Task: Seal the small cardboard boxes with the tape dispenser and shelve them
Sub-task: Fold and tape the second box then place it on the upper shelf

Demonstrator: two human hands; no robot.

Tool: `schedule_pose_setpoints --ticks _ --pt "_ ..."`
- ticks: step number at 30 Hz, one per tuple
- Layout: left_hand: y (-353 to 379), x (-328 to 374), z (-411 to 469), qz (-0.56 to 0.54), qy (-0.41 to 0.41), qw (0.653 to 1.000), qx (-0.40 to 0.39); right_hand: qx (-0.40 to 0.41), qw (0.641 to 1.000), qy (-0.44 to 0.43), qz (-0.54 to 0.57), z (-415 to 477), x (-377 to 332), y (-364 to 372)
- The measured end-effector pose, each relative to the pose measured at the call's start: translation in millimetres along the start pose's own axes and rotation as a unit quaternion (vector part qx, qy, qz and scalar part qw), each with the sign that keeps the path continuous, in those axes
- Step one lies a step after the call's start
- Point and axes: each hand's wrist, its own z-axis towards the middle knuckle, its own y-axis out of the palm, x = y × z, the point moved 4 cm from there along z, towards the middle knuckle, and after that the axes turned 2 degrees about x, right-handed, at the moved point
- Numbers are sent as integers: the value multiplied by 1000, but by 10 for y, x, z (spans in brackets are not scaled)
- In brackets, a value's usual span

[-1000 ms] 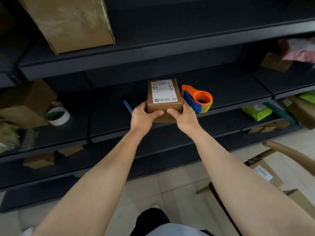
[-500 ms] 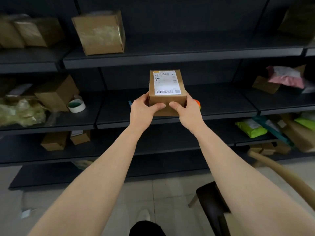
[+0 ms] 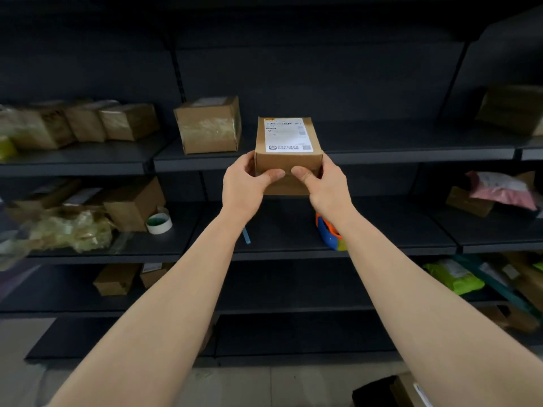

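Note:
A small cardboard box with a white shipping label on top is held in the air in front of the upper shelf. My left hand grips its left near corner and my right hand grips its right near corner, thumbs on the front face. The orange and blue tape dispenser lies on the middle shelf below, partly hidden by my right forearm.
A taped brown box stands on the upper shelf just left of the held box, with more boxes further left. A tape roll and a box sit on the middle shelf left. Parcels lie at right.
Both hands have raised the box from the middle shelf level up to the upper shelf. The view has tilted up, and the tape dispenser now lies below my hands.

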Motion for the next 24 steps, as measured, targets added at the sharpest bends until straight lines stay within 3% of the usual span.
schedule_pose_setpoints --ticks 4,19,24 --pt "-7 -12 293 -20 -15 999 28 4 1000 -15 4 289 -85 75" --pt "334 -512 1358 15 -61 998 21 14 998 56 -35 1343 345 416" --pt "436 -637 1628 22 -70 997 17 17 998 44 -29 1592 447 506"
